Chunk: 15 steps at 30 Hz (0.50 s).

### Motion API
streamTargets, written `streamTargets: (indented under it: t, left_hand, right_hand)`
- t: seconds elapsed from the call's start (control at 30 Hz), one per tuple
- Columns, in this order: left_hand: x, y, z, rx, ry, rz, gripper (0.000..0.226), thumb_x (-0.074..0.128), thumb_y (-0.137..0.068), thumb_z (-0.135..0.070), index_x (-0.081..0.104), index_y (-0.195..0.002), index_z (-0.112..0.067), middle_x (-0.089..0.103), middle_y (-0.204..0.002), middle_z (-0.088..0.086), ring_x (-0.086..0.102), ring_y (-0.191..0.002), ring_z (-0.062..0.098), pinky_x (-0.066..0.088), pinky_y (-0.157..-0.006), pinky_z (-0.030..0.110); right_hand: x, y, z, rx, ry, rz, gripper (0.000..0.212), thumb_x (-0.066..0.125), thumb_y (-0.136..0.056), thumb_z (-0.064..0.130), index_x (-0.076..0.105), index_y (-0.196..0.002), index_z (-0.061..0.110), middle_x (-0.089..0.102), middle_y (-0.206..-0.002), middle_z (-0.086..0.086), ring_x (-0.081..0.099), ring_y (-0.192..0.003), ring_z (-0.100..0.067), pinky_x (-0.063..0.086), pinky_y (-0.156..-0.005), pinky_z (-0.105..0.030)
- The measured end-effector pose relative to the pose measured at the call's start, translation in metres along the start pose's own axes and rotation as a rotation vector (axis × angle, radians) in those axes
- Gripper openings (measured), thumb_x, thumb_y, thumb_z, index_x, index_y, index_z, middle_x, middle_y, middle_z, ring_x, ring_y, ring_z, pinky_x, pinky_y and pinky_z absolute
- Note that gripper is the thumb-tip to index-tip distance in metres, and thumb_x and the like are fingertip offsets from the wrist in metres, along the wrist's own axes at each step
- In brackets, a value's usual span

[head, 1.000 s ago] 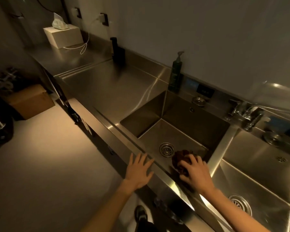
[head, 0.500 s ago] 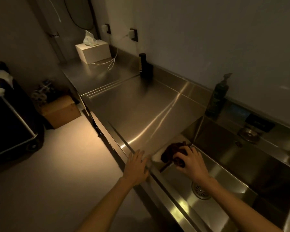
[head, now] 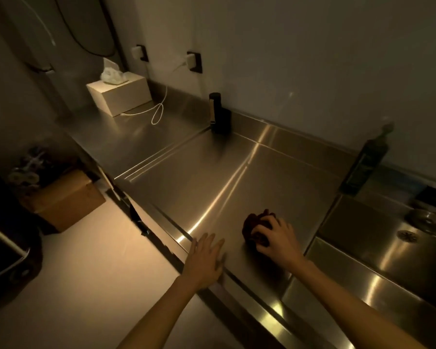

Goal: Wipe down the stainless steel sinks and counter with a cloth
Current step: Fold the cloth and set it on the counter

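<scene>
A bunched dark red cloth point(head: 253, 226) lies on the stainless steel counter point(head: 237, 177), just left of the sink point(head: 368, 250). My right hand point(head: 278, 236) grips the cloth from its right side, fingers curled over it and pressing it onto the steel. My left hand point(head: 207, 258) rests flat on the counter's front edge with its fingers spread, a short way left of the cloth.
A dark soap pump bottle point(head: 365, 165) stands behind the sink's left corner. A black upright object point(head: 218, 113) sits at the backsplash. A tissue box point(head: 120, 95) and a white cable point(head: 154, 112) lie at the far end. A cardboard box point(head: 66, 200) stands on the floor.
My right hand has carried the cloth out of the sink, over its left rim, onto the counter. My left hand stayed on the front edge, sliding left. The view swung left.
</scene>
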<state>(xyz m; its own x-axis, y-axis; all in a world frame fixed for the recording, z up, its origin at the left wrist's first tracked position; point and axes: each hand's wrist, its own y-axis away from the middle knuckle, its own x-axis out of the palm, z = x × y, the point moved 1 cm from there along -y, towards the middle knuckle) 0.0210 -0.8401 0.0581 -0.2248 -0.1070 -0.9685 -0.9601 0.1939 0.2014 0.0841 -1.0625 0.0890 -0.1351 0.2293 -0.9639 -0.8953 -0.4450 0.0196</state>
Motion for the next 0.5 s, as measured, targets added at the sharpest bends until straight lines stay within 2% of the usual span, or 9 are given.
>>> streamTargets:
  t: [0.17, 0.27, 0.4, 0.5]
  left_hand:
    - [-0.013, -0.029, 0.057, 0.191, -0.05, 0.024, 0.064, 0.036, -0.096, -0.047, 0.009, -0.151, -0.028, 0.0, -0.159, 0.005, -0.006, -0.146, 0.024, -0.01, -0.115, 0.045]
    - [-0.022, -0.05, 0.076, 0.252, -0.014, -0.023, 0.06, 0.034, -0.098, -0.046, 0.014, -0.15, -0.027, 0.005, -0.159, 0.003, -0.002, -0.146, 0.021, -0.007, -0.116, 0.043]
    - [-0.026, -0.076, 0.088, 0.321, 0.001, -0.053, 0.059, 0.033, -0.097, -0.047, 0.017, -0.15, -0.026, 0.011, -0.159, 0.003, 0.003, -0.146, 0.02, -0.004, -0.117, 0.043]
    - [-0.025, -0.097, 0.089, 0.358, -0.001, -0.041, 0.061, 0.038, -0.096, -0.043, 0.016, -0.15, -0.025, 0.011, -0.158, 0.004, 0.005, -0.146, 0.022, 0.0, -0.117, 0.044]
  right_hand:
    - [0.002, -0.052, 0.03, 0.122, -0.001, -0.036, 0.033, 0.058, -0.086, 0.041, 0.051, -0.118, 0.039, 0.033, -0.141, 0.002, 0.031, -0.128, -0.024, 0.026, -0.105, -0.04]
    - [-0.002, -0.067, 0.036, 0.167, 0.001, -0.076, 0.032, 0.058, -0.087, 0.037, 0.052, -0.118, 0.04, 0.033, -0.143, 0.003, 0.035, -0.127, -0.024, 0.029, -0.103, -0.041]
    - [0.007, -0.066, 0.027, 0.261, 0.033, 0.034, 0.032, 0.058, -0.089, 0.035, 0.054, -0.12, 0.042, 0.028, -0.149, 0.005, 0.035, -0.131, -0.027, 0.035, -0.104, -0.044]
    - [0.013, -0.054, 0.014, 0.296, -0.055, 0.141, 0.044, 0.061, -0.085, 0.031, 0.052, -0.126, 0.042, 0.02, -0.154, 0.006, 0.027, -0.137, -0.027, 0.033, -0.109, -0.046]
